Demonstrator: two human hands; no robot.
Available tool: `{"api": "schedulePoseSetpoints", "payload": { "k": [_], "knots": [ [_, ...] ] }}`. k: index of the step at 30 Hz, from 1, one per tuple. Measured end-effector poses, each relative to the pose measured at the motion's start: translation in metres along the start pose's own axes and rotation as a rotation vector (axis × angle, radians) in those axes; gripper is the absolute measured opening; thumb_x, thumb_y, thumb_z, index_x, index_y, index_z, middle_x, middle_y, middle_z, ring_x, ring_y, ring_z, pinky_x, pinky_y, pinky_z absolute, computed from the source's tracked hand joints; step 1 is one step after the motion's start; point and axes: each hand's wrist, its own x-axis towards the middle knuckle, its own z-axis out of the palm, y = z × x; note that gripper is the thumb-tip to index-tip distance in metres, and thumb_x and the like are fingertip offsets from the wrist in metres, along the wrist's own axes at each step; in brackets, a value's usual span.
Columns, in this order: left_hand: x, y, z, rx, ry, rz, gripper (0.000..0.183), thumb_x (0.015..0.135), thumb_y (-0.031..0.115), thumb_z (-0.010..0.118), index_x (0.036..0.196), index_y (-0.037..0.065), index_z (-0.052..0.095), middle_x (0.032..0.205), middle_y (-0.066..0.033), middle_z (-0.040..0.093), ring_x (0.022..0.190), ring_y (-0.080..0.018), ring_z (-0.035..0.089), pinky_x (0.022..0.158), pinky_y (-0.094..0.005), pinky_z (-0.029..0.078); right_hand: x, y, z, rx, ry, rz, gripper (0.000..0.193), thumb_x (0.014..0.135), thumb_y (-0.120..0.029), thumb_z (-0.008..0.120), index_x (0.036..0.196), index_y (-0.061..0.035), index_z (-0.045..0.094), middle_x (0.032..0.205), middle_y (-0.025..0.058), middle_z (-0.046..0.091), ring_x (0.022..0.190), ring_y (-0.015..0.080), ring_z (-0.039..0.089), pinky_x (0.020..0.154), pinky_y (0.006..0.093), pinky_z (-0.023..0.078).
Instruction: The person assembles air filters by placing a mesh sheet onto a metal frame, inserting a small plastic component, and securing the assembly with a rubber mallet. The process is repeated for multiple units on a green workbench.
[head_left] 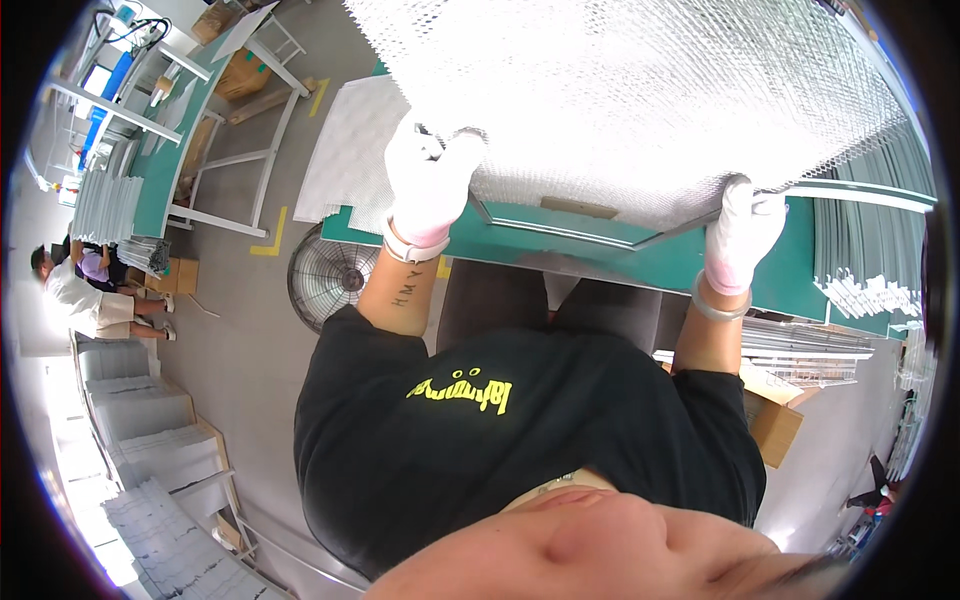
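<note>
A large silvery mesh sheet (620, 90) is raised over the green worktop (540, 240), tilted and bright with glare. My left hand (430, 175), in a white glove, pinches its near left edge. At the near right edge, my white-gloved right hand (742, 235) has its fingers closed on the same sheet. Beneath the mesh, a thin metal frame (600, 240) shows in part on the worktop; the rest is hidden. More mesh sheets (350, 150) lie at the worktop's left end, beside my left hand.
Grey metal strips (865, 230) are stacked at the worktop's right side. A black floor fan (340, 275) stands left of my legs. Across the aisle is another green table (180, 150). A person (90, 295) sits at far left. A cardboard box (772, 430) stands low on my right.
</note>
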Motion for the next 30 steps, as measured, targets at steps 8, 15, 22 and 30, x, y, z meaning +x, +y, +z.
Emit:
{"api": "schedulePoseSetpoints", "payload": {
  "k": [8,15,22,30],
  "knots": [
    [-0.002,-0.001,-0.002,0.061,-0.007,0.053,0.016,0.079,-0.008,0.065,0.094,-0.003,0.063,0.076,0.0007,0.059,0.062,-0.0031,0.044,0.056,-0.0193,0.038,-0.001,-0.007,0.0,0.068,-0.064,0.068,0.037,0.084,0.0,0.069,0.062,-0.0109,0.041,0.062,-0.0028,0.049,0.061,0.0044,0.04,0.055,0.022,0.035],
    [-0.005,-0.003,0.008,0.0,0.096,0.135,0.022,0.084,-0.01,0.058,0.105,-0.004,0.06,0.091,-0.0038,0.059,0.072,-0.0054,0.049,0.063,-0.0207,0.042,-0.005,0.009,-0.01,-0.084,-0.061,-0.039,0.012,0.088,-0.006,0.062,0.081,0.0027,0.058,0.071,0.0,0.054,0.068,0.008,0.044,0.062,0.0252,0.038],
    [-0.019,-0.003,0.016,0.134,0.219,0.217,0.036,0.088,-0.01,0.049,0.124,-0.007,0.053,0.105,-0.0087,0.058,0.087,-0.0124,0.055,0.079,-0.0259,0.048,-0.012,0.007,-0.02,-0.042,-0.1,-0.007,0.013,0.09,-0.01,0.058,0.095,0.0027,0.059,0.079,-0.0005,0.053,0.072,0.0082,0.041,0.066,0.0234,0.036],
    [-0.025,-0.002,0.013,0.208,0.2,0.291,0.042,0.087,-0.009,0.047,0.129,-0.012,0.051,0.114,-0.0162,0.063,0.097,-0.0191,0.061,0.087,-0.0299,0.049,-0.016,0.003,-0.016,0.293,-0.127,-0.015,0.016,0.092,-0.01,0.061,0.101,0.0029,0.059,0.082,-0.0023,0.056,0.073,0.0056,0.043,0.069,0.0211,0.036]
  ]
}}
